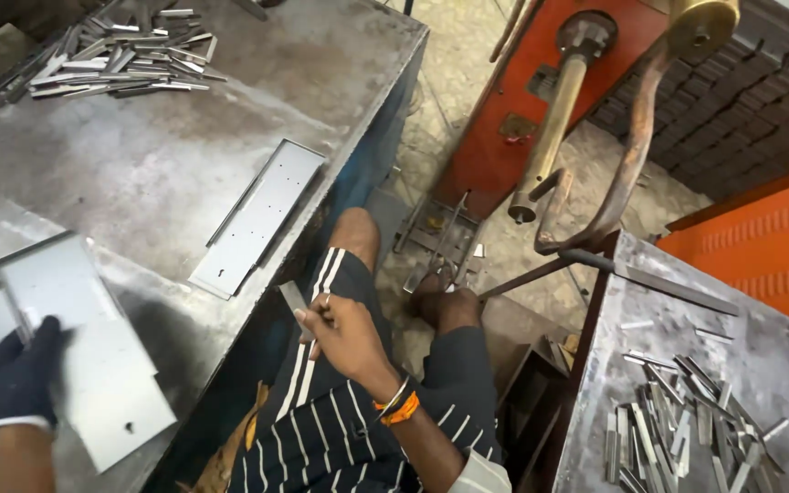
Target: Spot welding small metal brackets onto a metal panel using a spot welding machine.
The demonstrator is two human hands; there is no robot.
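Over lap, right hand (344, 329) seemingly pinching strip (292, 297)

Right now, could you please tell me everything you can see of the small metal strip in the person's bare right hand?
The small metal strip is a short, flat, grey piece, dull like bare steel, with squared ends. The right hand pinches its lower end between fingertips, so it sticks up and to the left, tilted, over the striped shorts and beside the edge of the steel table. It appears to touch nothing but the fingers. Holes or marks on it are too small to tell.
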